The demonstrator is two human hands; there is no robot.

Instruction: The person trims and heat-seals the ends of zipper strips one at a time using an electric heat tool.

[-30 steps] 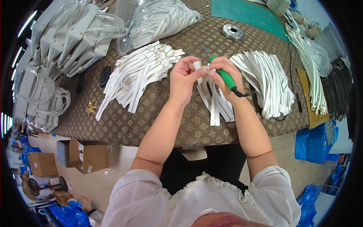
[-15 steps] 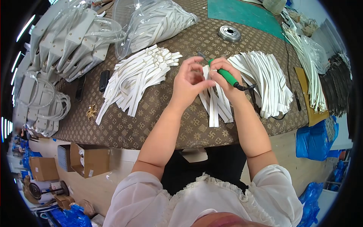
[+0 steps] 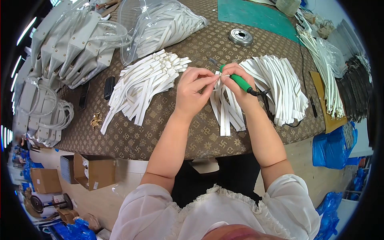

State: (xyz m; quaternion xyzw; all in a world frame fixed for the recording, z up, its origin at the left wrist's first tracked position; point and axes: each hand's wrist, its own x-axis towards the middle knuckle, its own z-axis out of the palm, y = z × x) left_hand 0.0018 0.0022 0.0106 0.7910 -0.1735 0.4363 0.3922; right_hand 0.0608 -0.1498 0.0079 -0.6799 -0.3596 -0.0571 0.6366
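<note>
My right hand [image 3: 245,95] is closed around the green handle of a soldering iron [image 3: 241,83]; its metal tip points away to the upper left. The same fingers also pinch the upper end of a white zipper [image 3: 225,122] with a metallic tooth line, which hangs down onto the table among other strips. My left hand [image 3: 191,91] is closed in a pinch at that zipper end, thumb and forefinger meeting beside the right fingertips. What exactly sits between the fingertips is too small to make out. White zippers lie in a pile [image 3: 146,86] on the left and another [image 3: 282,90] on the right.
Gold-coloured small parts [image 3: 96,119] lie at the table's left. Grey bags [image 3: 76,48] are heaped at the far left, beside a clear plastic bag [image 3: 164,30] of strips. A round metal piece [image 3: 241,37] and a green mat [image 3: 260,18] are farther back.
My left hand's spread fingers have closed into a pinch at the zipper end. My right hand keeps the soldering iron and zipper in nearly the same place.
</note>
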